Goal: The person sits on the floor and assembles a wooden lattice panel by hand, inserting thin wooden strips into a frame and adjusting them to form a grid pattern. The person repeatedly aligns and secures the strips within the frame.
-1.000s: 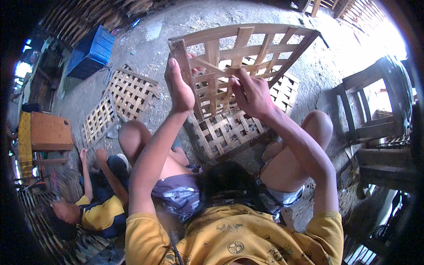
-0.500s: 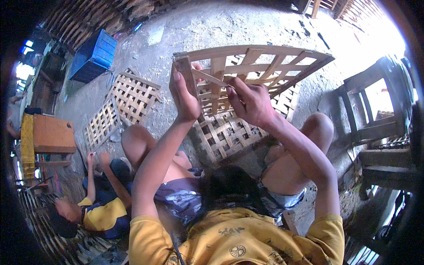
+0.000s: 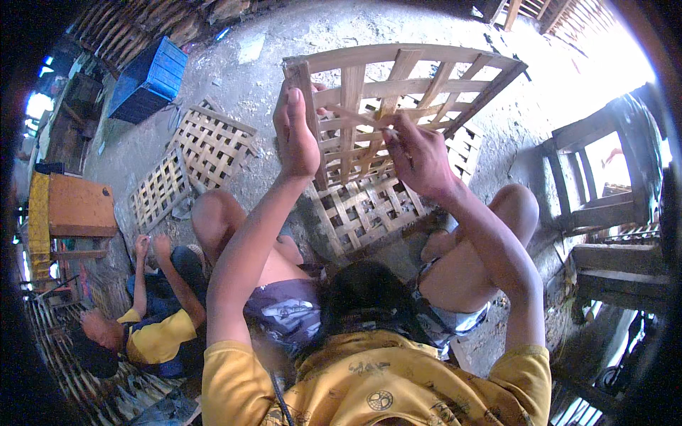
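Observation:
A woven bamboo lattice panel [image 3: 352, 106] with a flat-strip frame stands tilted in front of me. My left hand [image 3: 295, 138] is closed round its left edge strip, thumb on the near side and fingertips showing behind. My right hand [image 3: 423, 155] is in front of the lattice, its thumb and fingers pinching the end of a thin bamboo strip [image 3: 348, 114], partly blurred. That strip runs left toward the edge held by my left hand. Below, another woven panel [image 3: 344, 220] lies on the ground between my knees, partly covered by the raised one.
Two more woven panels [image 3: 213, 142] lie at the left, overlapping. Beyond them sits a blue plastic crate [image 3: 149, 79]. A co-worker in a yellow and dark shirt [image 3: 160, 339] sits at lower left, near an orange-brown wooden box [image 3: 82, 206]. Wooden frames [image 3: 604, 213] stand at the right.
The raised panel has shifted slightly up and tilted more upright, my left hand with it. My right hand has moved right, drawing its end of the thin strip along.

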`<state>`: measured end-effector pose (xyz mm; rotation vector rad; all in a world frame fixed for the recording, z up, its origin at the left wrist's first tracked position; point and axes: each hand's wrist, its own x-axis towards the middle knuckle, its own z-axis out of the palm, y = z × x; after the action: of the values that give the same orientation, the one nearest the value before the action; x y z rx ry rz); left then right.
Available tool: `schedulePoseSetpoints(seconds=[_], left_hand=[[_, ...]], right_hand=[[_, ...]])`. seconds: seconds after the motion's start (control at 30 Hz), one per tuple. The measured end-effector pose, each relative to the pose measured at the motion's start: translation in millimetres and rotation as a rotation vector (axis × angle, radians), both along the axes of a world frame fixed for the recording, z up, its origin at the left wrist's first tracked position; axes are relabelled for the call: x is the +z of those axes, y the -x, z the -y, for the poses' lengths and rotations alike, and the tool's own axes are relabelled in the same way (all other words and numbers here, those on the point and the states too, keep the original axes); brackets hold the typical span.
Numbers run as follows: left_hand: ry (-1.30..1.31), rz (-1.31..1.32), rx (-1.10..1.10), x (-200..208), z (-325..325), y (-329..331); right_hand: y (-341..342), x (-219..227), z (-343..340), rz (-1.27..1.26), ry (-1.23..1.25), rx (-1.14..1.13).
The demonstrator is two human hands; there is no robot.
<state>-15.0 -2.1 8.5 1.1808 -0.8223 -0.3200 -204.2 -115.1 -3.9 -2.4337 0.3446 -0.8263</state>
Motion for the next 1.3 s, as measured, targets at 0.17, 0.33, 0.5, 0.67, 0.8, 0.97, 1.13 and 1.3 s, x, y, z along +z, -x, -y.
schedulePoseSetpoints(seconds=[0.17,0.33,0.5,0.67,0.8,0.97,1.13,1.3], left_hand=[[-0.016,0.051,0.027,0.1,-1.7,0.5],[0.043,0.166,-0.028,3.1,0.3,0.4],[0.058,0.09,-0.033,6.2,-0.2,8.3],[0.046,0.137,-0.05,0.9,-3.2,12.1],[0.044,0.087,-0.108,-11.7,-3.3,7.1],[0.01,0.076,-0.116,-12.6,-4.2,4.1],[0.022,0.132,-0.153,-12.7,-8.1,-2.5],[0.034,0.106,-0.156,-12.0,-9.4,-3.7]], right_hand=[[-4.0,12.6,-4.2,0.228,0.073,-0.074],[-0.2,26.6,-10.0,0.277,0.03,-0.151],[0.8,44.1,-8.8,0.297,0.021,-0.151],[7.9,64.8,-9.7,0.23,-0.084,-0.09],[12.6,66.8,-2.5,0.193,-0.134,-0.016],[7.0,50.8,3.9,0.23,-0.094,-0.015],[4.4,56.7,-0.8,0.201,-0.111,-0.022],[1.6,56.4,3.2,0.324,-0.06,-0.018]])
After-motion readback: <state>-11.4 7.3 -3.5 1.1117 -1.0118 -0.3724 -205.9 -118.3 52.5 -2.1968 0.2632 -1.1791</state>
